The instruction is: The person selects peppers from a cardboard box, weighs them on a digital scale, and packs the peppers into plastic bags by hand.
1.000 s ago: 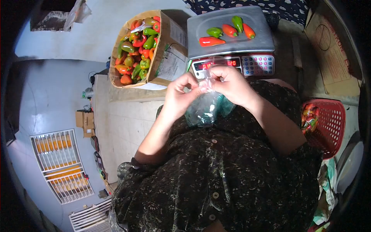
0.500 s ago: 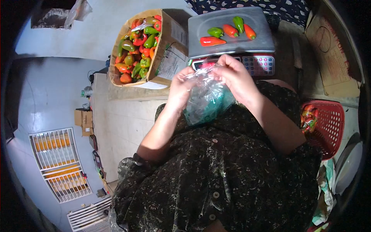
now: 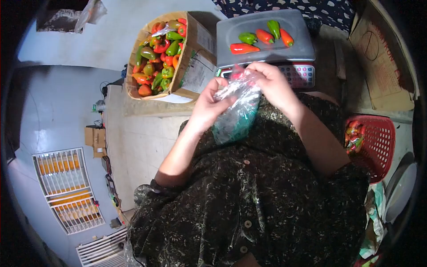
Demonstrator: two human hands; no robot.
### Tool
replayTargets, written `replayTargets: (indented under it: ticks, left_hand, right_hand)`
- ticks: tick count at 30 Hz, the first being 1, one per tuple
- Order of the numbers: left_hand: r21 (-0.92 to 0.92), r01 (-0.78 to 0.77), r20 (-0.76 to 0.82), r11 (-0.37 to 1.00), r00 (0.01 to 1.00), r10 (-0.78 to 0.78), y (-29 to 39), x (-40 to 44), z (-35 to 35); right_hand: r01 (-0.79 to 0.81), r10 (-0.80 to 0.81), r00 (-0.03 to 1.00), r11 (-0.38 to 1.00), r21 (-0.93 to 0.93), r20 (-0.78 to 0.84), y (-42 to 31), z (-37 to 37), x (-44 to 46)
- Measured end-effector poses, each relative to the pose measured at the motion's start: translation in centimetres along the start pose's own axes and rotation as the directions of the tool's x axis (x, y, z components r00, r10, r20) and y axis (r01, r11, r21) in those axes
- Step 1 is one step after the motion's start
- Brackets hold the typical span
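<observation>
A clear plastic bag with a greenish lower part hangs before my torso, between both hands. My right hand pinches its upper edge near the scale's front. On the other side, my left hand has thumb and fingers closed around the gathered film. Just beyond them is a digital scale with a metal pan and a keypad, partly covered by my hands. On the pan lie several peppers, among them a red pepper and a green pepper.
An open cardboard box full of red and green peppers stands left of the scale. At right are a red perforated basket holding bagged peppers and a printed cardboard sheet. Patterned dark cloth lies behind the scale.
My left thumb has moved across the bag and my left fingers have shifted. The bag is drawn narrower and more bunched. The peppers on the scale have not moved.
</observation>
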State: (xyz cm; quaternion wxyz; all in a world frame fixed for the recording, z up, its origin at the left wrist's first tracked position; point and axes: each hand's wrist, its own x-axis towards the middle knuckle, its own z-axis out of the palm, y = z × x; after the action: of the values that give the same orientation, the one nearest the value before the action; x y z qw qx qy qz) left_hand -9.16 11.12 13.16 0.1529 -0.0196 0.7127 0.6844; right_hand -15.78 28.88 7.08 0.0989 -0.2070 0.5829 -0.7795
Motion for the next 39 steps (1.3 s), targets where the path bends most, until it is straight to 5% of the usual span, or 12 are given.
replayTargets:
  ticks: [3,6,9,13,15,18,21,23,29,34,37,39]
  left_hand:
    - [0.349,-0.029,-0.193,0.937,0.976,0.102,-2.1,1.3,-1.4]
    - [0.215,-0.029,-0.321,0.976,0.942,0.099,-2.9,3.0,-3.1]
    - [-0.436,-0.052,-0.343,0.898,0.932,-0.113,-1.0,2.5,-1.0]
    - [-0.494,0.067,0.026,0.867,0.998,-0.062,-0.9,0.4,-0.5]
    - [-0.028,-0.030,-0.103,0.999,0.994,0.027,-0.5,0.5,0.9]
    - [0.596,-0.051,-0.258,0.801,0.933,0.251,-2.3,2.6,-1.5]
    - [0.234,-0.279,-0.443,0.931,0.822,0.357,-2.9,4.8,-3.0]
    - [-0.025,-0.231,-0.415,0.973,0.887,0.200,-2.2,4.0,-2.2]
    - [-0.354,-0.114,-0.107,0.928,0.991,0.080,0.0,0.5,0.2]
    - [-0.417,-0.171,-0.123,0.893,0.984,0.131,-0.5,1.9,-0.8]
    - [-0.083,-0.093,0.027,0.992,0.995,0.096,-0.4,1.5,-0.9]
    - [0.486,-0.271,0.110,0.831,0.962,0.250,-0.4,2.7,-1.4]
  right_hand:
    - [-0.309,0.216,0.950,0.740,0.597,0.225,-0.1,0.1,-0.7]
    - [-0.479,0.266,0.846,0.759,0.441,0.462,0.6,1.6,-1.2]
    - [-0.105,0.188,0.955,0.937,-0.333,0.230,3.1,1.3,-0.1]
    - [-0.209,0.270,0.953,0.912,0.354,-0.135,2.1,-1.4,1.4]
    - [-0.186,0.320,0.937,0.796,0.576,-0.140,0.3,-0.5,0.9]
    - [-0.345,0.242,0.939,0.636,0.690,0.245,-0.2,-0.1,0.2]
    - [-0.474,0.352,0.867,0.799,0.370,0.351,-0.5,2.4,-1.0]
    - [0.051,-0.016,0.981,0.983,-0.175,0.195,2.9,2.9,-0.8]
    - [-0.343,0.410,0.891,0.889,0.304,-0.194,1.9,0.1,1.0]
    - [-0.127,0.415,0.887,0.640,0.758,-0.202,1.6,-1.1,1.8]
    - [-0.246,0.409,0.912,0.525,0.815,0.012,2.1,-1.5,1.2]
    - [-0.349,0.520,0.854,0.604,0.716,-0.023,0.2,0.1,0.2]
